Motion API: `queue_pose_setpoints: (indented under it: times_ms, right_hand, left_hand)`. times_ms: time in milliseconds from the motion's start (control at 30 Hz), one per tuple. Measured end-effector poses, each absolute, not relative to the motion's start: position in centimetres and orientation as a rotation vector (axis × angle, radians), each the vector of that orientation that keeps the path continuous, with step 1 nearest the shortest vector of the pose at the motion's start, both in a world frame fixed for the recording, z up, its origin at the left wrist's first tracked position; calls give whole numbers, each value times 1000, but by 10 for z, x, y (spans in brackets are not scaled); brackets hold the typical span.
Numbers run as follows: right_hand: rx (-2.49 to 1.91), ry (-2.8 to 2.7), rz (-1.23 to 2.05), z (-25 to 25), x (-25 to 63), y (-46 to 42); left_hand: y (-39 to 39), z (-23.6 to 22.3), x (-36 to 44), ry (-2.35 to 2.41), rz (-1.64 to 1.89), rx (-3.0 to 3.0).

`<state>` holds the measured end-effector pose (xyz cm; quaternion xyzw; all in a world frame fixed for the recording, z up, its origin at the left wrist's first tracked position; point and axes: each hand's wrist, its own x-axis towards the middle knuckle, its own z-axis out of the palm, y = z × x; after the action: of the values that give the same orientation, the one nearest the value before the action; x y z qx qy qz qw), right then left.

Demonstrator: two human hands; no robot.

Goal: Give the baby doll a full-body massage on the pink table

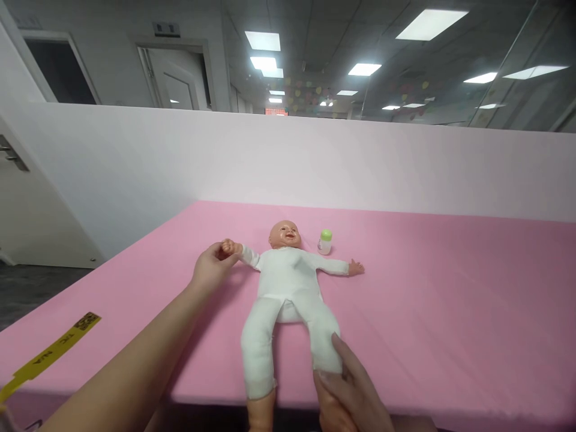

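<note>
A baby doll [288, 273] in a white cloth body lies on its back, its head toward the wall and its feet at the table's front edge. My left hand [212, 267] is closed on the doll's hand at the left, thumb and fingers around it. At the lower right my right hand [355, 387] grips the doll's lower leg, the fingers reaching up beside its knee. The doll's other arm stretches out to the right, untouched. A small bottle [324, 242] with a green cap stands upright right of the doll's head.
A pink cloth [450, 300] covers the table. Behind it runs a low white wall [360, 168] with glass above. A yellow printed strap [54, 354] shows at the lower left. A white door [36, 198] stands to the left.
</note>
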<state>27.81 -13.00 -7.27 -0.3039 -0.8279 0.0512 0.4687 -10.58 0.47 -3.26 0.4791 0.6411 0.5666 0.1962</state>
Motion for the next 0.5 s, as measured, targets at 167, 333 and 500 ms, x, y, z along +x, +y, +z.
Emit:
queue_pose_setpoints:
  times_ms: [167,333,500]
  right_hand:
    - [-701,-2098,176,-27,277,-101]
    - [-723,-2101,223,10,262,-64]
    - [-869,-2219,393,25,244,-21]
  left_hand:
    - [24,-11,-49,1903,1430,1745]
    - [38,-14,-9,1975,1055,2337]
    - [40,-25,-5,1939,850,2633]
